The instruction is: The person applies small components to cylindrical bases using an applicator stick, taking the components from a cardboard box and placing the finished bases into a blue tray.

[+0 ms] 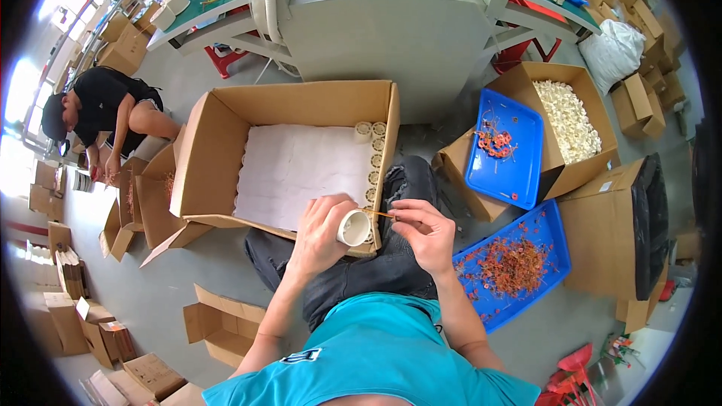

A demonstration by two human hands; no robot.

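My left hand [317, 234] is wrapped round a white cup-shaped plastic part [353, 228], its round opening facing up toward me. The fingers of my right hand [423, 231] pinch a thin orange wire-like piece [379, 213], whose far end meets the cup's upper rim. What exactly this piece is, I cannot make out. Both hands are above my lap, at the near edge of a large open cardboard box [207, 152]. A white sheet [289, 169] lies inside it, with several round pale parts [374, 178] lined up along its right side.
At my right lie a blue tray [558, 244] with a red-orange heap [515, 267] and a smaller blue tray [531, 171] with red pieces. Beyond is a carton of white parts [565, 120]. A grey machine [383, 37] stands ahead. A person [113, 109] bends over cartons at left.
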